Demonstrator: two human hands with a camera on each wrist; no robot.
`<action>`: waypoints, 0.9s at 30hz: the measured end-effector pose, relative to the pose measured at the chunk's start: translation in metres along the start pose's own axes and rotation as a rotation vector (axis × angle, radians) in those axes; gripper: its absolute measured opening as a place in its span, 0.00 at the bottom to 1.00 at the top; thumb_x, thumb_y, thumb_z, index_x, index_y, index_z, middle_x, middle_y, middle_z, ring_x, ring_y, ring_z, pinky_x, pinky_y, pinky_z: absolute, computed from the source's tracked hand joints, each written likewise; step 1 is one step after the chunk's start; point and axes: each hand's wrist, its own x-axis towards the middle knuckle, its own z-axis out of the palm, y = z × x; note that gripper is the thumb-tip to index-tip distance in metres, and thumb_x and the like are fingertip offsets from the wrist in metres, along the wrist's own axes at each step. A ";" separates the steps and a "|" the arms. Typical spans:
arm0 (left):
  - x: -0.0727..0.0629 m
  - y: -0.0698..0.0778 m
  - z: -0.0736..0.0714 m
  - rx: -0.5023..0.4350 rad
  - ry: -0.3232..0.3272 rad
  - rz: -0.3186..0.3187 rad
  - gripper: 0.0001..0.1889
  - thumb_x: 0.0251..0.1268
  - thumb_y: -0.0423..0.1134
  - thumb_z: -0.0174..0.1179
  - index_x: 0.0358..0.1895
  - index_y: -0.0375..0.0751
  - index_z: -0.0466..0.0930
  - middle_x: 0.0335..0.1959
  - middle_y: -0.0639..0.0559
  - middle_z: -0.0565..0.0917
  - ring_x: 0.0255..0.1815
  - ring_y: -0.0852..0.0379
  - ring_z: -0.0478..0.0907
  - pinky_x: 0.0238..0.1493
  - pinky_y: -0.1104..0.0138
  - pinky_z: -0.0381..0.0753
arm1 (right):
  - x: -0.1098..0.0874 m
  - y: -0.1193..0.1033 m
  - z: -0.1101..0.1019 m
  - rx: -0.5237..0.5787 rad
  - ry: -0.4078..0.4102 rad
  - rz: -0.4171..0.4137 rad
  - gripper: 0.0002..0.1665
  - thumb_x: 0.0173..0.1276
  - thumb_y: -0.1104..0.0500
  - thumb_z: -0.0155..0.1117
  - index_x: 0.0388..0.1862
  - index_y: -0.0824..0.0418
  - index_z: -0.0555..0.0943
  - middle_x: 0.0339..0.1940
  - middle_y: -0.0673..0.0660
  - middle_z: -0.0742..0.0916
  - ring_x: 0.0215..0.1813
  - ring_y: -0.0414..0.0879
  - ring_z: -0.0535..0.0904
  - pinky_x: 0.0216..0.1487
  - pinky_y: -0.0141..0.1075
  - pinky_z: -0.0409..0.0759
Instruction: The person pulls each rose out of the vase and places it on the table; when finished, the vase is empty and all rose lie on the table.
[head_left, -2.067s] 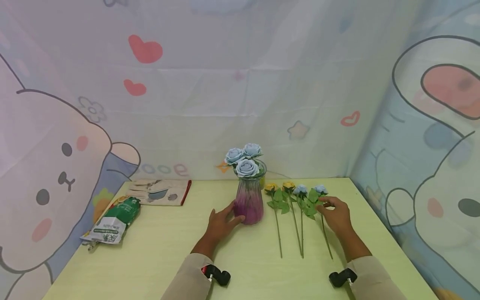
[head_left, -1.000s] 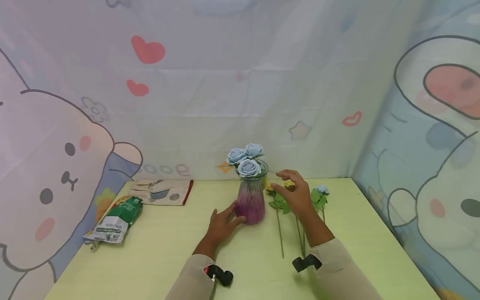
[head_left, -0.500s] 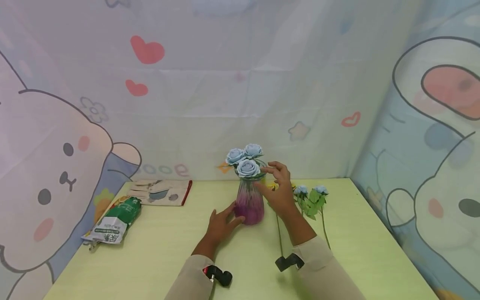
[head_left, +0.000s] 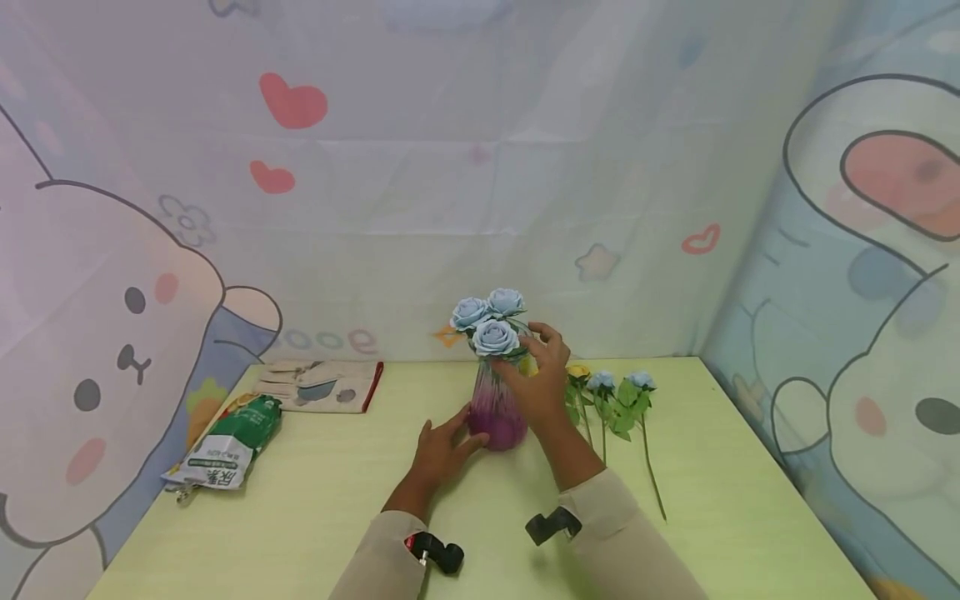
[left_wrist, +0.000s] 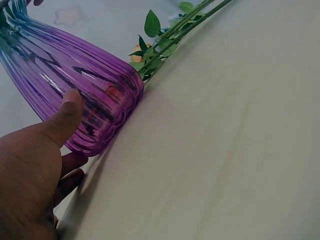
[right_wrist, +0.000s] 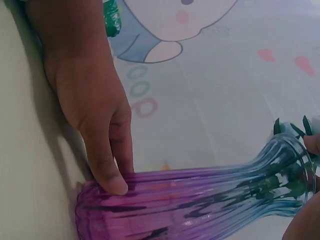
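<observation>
A ribbed glass vase (head_left: 497, 421), purple at the base and clear towards the rim, stands upright with three pale blue roses (head_left: 495, 337) in it. My left hand (head_left: 441, 454) holds the vase low on its left side. In the left wrist view its thumb (left_wrist: 72, 107) lies along the purple glass (left_wrist: 107, 95), the other fingers behind. My right hand (head_left: 542, 375) is at the rim from the right, thumb in front and fingers around the back; in the right wrist view only parts of it show at the rim (right_wrist: 307, 175).
Right of the vase lie a yellow rose (head_left: 578, 372) and two blue roses (head_left: 641, 380) with leafy stems; another yellow rose is mostly hidden behind my right hand. At left are a green and white bag (head_left: 232, 442) and cloth gloves (head_left: 322, 386). A printed curtain (head_left: 420, 192) hangs behind.
My right hand has left the blue rose at the right, crossed leftward over the lying flowers and come to the vase's rim. The left hand has stayed at the vase's base.
</observation>
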 end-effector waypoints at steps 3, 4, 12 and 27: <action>0.000 -0.001 0.000 0.003 0.001 0.000 0.39 0.78 0.61 0.64 0.84 0.44 0.69 0.76 0.39 0.80 0.81 0.37 0.76 0.89 0.31 0.47 | -0.001 -0.002 0.004 -0.029 0.011 0.012 0.21 0.65 0.54 0.80 0.50 0.68 0.91 0.80 0.62 0.73 0.84 0.65 0.58 0.77 0.75 0.54; 0.001 -0.001 0.001 0.003 0.001 0.001 0.39 0.78 0.61 0.64 0.84 0.44 0.69 0.76 0.40 0.80 0.81 0.37 0.76 0.89 0.31 0.47 | -0.001 -0.002 0.006 -0.040 0.015 0.012 0.21 0.65 0.54 0.79 0.50 0.68 0.92 0.82 0.62 0.73 0.84 0.65 0.57 0.77 0.75 0.54; 0.002 -0.006 0.003 -0.002 -0.004 0.007 0.39 0.79 0.61 0.63 0.85 0.45 0.68 0.77 0.40 0.79 0.81 0.37 0.75 0.88 0.31 0.46 | -0.001 -0.004 0.010 -0.010 0.058 -0.017 0.14 0.69 0.59 0.77 0.49 0.67 0.93 0.80 0.65 0.75 0.83 0.66 0.59 0.78 0.74 0.60; 0.002 -0.006 0.002 -0.001 -0.004 0.015 0.40 0.79 0.59 0.64 0.85 0.43 0.67 0.77 0.39 0.79 0.81 0.37 0.75 0.89 0.31 0.46 | 0.020 -0.015 -0.014 0.117 0.058 -0.163 0.17 0.84 0.67 0.57 0.65 0.70 0.84 0.60 0.67 0.81 0.54 0.41 0.78 0.53 0.30 0.76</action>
